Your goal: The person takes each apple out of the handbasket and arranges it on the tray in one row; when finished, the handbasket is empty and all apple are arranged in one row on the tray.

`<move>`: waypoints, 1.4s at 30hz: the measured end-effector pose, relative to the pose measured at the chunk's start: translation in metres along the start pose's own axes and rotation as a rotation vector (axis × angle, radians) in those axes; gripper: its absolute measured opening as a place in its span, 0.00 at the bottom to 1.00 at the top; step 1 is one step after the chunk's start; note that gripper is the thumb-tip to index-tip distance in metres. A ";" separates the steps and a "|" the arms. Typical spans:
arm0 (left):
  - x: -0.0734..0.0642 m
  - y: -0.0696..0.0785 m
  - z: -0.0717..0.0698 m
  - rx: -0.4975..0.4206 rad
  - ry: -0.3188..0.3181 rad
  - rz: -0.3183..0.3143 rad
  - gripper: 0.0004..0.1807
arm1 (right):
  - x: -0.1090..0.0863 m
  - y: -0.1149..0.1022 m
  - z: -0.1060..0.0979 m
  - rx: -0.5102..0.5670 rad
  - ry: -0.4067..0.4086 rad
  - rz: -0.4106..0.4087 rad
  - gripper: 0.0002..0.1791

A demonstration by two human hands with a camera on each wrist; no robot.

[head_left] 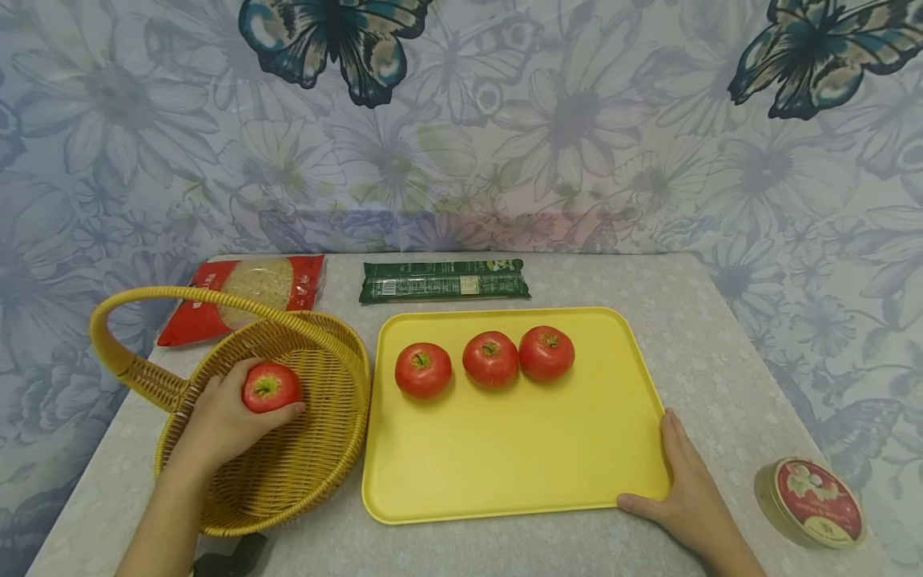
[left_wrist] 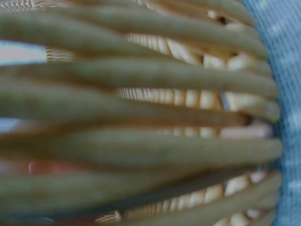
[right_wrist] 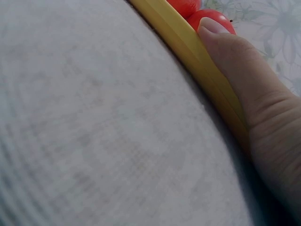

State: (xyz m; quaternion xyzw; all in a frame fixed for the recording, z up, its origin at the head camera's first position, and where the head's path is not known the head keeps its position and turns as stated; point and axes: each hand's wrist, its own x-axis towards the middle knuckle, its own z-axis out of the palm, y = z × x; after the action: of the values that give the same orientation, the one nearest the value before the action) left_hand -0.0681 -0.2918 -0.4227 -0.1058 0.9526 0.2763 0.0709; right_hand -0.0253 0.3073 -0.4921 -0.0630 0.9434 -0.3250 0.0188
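My left hand grips a red apple over the inside of a yellow wicker basket, thumb on the near side of the fruit. Blurred basket strands fill the left wrist view and hide that hand. At the near right corner of a yellow tray, my right hand rests with thumb on the front edge and straight fingers along the right side. The right thumb touches the tray's rim in the right wrist view. Three apples, left, middle and right, sit on the tray's far half.
The basket's tall handle arches over its far left side. Behind lie a red bag with a see-through window and a dark green packet. A round tin stands at the right. Patterned cloth rises behind the table.
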 end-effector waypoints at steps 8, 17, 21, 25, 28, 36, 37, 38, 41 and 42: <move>0.001 0.000 0.001 -0.055 -0.048 -0.009 0.58 | 0.000 0.002 0.000 -0.006 0.018 -0.016 0.76; 0.000 -0.001 0.001 -0.051 -0.030 0.006 0.61 | -0.001 0.001 -0.001 -0.002 0.009 -0.008 0.76; -0.001 -0.002 0.001 -0.058 -0.009 0.013 0.61 | -0.001 -0.001 -0.001 0.003 0.009 -0.007 0.76; -0.002 -0.001 0.000 -0.075 0.010 -0.002 0.58 | -0.001 -0.002 -0.002 0.005 0.010 -0.010 0.76; -0.004 -0.001 -0.001 -0.077 0.034 -0.011 0.58 | -0.001 -0.003 -0.002 0.002 0.006 -0.004 0.76; -0.015 0.007 -0.005 -0.093 0.124 0.015 0.56 | -0.001 -0.003 -0.001 0.002 -0.016 0.017 0.76; -0.017 0.009 -0.006 -0.103 0.131 0.016 0.55 | -0.001 -0.003 -0.001 0.003 -0.012 0.013 0.76; -0.020 0.011 -0.007 -0.113 0.138 0.016 0.55 | -0.001 -0.003 -0.001 0.004 -0.009 0.010 0.76; -0.028 0.018 -0.011 -0.130 0.155 0.007 0.53 | -0.001 -0.003 -0.001 0.003 0.003 -0.002 0.76; -0.031 0.020 -0.013 -0.135 0.156 0.003 0.53 | -0.001 -0.003 -0.001 0.002 0.008 -0.006 0.76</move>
State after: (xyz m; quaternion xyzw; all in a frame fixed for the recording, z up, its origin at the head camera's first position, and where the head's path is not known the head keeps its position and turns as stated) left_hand -0.0435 -0.2773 -0.3961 -0.1302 0.9346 0.3307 -0.0110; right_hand -0.0241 0.3062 -0.4893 -0.0644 0.9430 -0.3262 0.0144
